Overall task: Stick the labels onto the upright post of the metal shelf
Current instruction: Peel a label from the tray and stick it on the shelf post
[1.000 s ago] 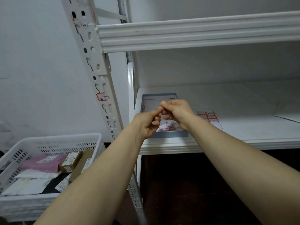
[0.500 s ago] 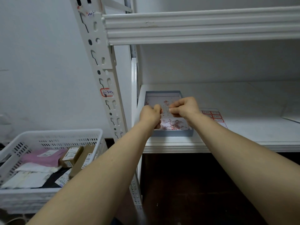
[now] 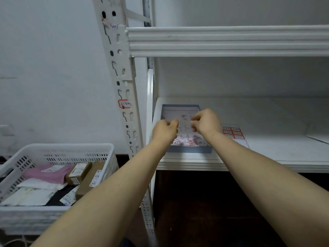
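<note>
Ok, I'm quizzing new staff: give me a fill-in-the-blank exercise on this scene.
1. One red-edged label is stuck on the upright ___.
2. The label sheet lies to the ___ of the blue box.
3. The left hand and right hand pinch a small sheet over the blue ___.
4. The pink parcel lies in the white ___.
Missing: post; right; box; basket.

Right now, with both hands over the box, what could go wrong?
The small white red-printed sheet, pinched between left hand and right hand, could tear or stick to the fingers. Dropped, it may vanish among red-and-white scraps in the shallow blue-grey box. The slotted white metal post offers little flat surface.
</note>
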Tool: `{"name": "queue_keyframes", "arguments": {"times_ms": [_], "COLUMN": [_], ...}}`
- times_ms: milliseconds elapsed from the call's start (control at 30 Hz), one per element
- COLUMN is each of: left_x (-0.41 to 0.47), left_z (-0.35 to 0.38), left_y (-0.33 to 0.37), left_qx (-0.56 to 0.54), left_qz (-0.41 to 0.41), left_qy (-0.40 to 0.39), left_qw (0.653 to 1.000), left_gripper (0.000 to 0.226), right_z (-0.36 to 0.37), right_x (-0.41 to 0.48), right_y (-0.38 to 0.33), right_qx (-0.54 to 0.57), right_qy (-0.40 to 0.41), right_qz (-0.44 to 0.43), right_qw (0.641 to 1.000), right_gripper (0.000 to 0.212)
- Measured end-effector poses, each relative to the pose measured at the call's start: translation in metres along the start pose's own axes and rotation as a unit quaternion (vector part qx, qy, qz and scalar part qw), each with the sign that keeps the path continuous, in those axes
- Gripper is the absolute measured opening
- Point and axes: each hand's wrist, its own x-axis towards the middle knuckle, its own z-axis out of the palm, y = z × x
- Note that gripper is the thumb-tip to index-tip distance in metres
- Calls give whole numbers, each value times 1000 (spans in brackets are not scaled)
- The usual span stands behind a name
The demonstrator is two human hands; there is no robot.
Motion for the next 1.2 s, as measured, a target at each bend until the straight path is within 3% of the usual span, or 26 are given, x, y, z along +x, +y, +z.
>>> {"name": "queue_keyframes", "arguments": {"times_ms": [133,233,367,433,533,667,800,933,1200], "left_x": [-19,-34,-39,-33,-24,-13,-4,0,2], "left_z": [-21,-45,-77,-92,-109,-120,-125,-127,-129], "left_y": [0,0,1,1,3,6,4,7,5], "left_qx": [-10,17,18,31,72,105,128,139,128], "left_qz": [67,132,197,202,170,130,153,191,206], "left_qy": [51,129,265,303,268,180,136,148,138], "left_qw": [996,983,944,931,946,969,970,960,960], "left_gripper": [34,32,14,40,77,89,68,29,13], "right_z": [-1,0,3,8,15,28,36,36,36], "right_x": [-12,-22,-43,-51,-57,-52,-43,-39,-38], "right_y": [-19,-43,-84,-100,-117,-132,-136,-133,-131], "right_qx": [-6,115,262,276,248,255,142,150,170], "right_qy": [-29,-65,-134,-176,-217,-240,-163,-170,-174], "right_qz": [-42,-70,-69,-87,-135,-143,-181,-188,-205], "right_qw": [999,989,953,941,935,926,959,956,948], "right_gripper": [25,42,36,42,59,63,39,34,40]}}
